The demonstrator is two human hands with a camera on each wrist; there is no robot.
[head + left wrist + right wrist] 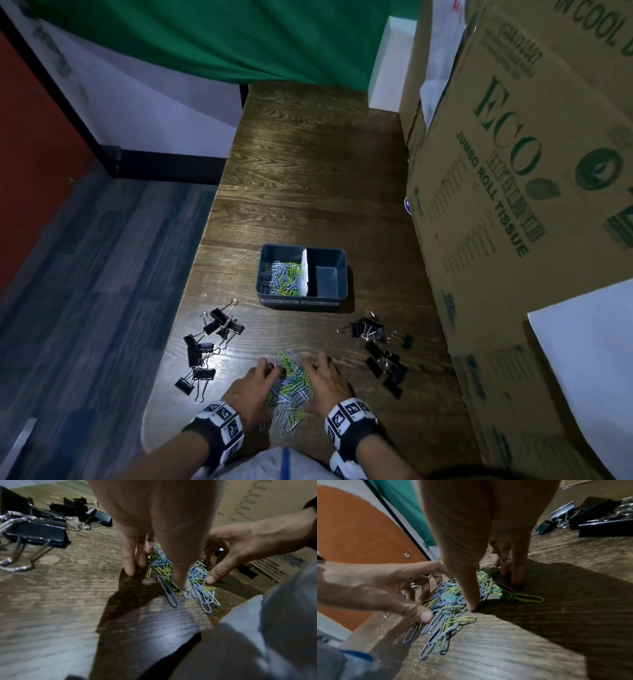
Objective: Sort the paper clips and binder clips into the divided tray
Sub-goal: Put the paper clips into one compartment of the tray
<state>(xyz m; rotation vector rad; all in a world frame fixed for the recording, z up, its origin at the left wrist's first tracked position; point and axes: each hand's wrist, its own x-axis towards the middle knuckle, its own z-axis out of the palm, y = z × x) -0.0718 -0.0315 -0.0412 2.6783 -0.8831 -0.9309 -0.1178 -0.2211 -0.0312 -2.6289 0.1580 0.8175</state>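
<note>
A pile of blue, yellow and green paper clips [291,387] lies at the table's near edge. My left hand [263,373] and right hand [317,371] stand on either side of it, fingertips down on the wood and pressed against the pile. The left wrist view has my left thumb [180,580] in the paper clips [163,566]. The dark blue divided tray [303,301] sits farther back, with paper clips [281,277] in its left compartment and a bare right compartment [330,279]. Black binder clips lie in a left group [205,346] and a right group [380,349].
Large cardboard boxes [513,205] wall off the table's right side, with a white sheet [589,370] on the nearest one. The table's left edge [191,274] drops to a grey floor. A green cloth [222,37] hangs at the back.
</note>
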